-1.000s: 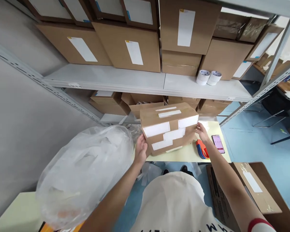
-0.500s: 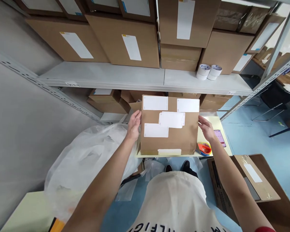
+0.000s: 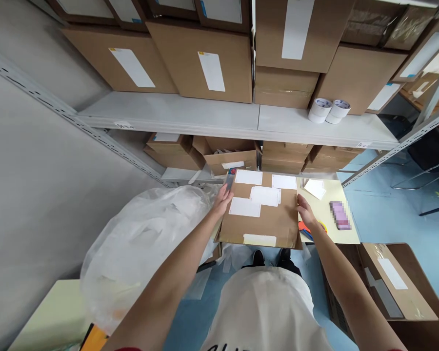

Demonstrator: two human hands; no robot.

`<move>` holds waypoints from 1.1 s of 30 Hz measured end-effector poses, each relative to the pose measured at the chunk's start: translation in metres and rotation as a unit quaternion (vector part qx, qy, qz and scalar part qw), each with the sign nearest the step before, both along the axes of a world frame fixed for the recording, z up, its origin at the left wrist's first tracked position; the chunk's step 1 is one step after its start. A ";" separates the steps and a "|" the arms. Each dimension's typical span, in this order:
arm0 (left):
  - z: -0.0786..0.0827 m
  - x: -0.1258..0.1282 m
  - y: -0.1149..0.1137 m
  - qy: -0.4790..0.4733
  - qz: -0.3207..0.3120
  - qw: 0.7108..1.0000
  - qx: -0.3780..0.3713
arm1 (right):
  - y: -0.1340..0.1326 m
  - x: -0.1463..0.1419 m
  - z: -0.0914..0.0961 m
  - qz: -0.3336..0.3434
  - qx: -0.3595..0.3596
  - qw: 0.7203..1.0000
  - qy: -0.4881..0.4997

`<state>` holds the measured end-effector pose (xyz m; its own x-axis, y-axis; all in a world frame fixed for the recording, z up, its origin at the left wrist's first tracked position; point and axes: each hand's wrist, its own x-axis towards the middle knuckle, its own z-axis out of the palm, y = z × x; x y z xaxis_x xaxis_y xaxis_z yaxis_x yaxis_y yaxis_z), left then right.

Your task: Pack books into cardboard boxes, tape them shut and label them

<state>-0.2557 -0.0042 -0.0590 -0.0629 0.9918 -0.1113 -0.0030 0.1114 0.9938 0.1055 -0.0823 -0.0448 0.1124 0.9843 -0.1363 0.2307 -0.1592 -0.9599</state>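
Observation:
A brown cardboard box (image 3: 274,226) with several white labels on its top face rests on a small pale yellow table (image 3: 342,234). My left hand (image 3: 223,201) grips the box's left side, fingers curled on its edge. My right hand (image 3: 306,212) presses against the box's right side. An orange and blue tape dispenser (image 3: 305,230) peeks out just under my right wrist. A phone (image 3: 339,215) lies to the right on the table, next to a loose white label (image 3: 314,188).
A large clear plastic bag (image 3: 142,253) full of white scraps sits at my left. Metal shelves hold many labelled cardboard boxes (image 3: 205,63) and two tape rolls (image 3: 329,110). An open carton (image 3: 391,287) stands at the lower right on the blue floor.
The box was tipped from its side over onto the table, so its labelled face now points up. Both hands stayed on its sides and followed it down.

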 end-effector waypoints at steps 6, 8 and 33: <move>-0.021 -0.074 -0.080 0.098 -0.065 0.992 -0.047 | -0.085 0.021 -0.029 0.029 -0.052 0.994 -0.090; -0.025 -0.086 -0.112 0.170 -0.131 0.975 -0.051 | -0.117 0.023 -0.044 0.043 -0.062 0.987 -0.143; 0.138 -0.052 0.009 0.234 0.058 0.961 0.138 | 0.000 0.051 0.162 -0.122 0.101 0.915 -0.371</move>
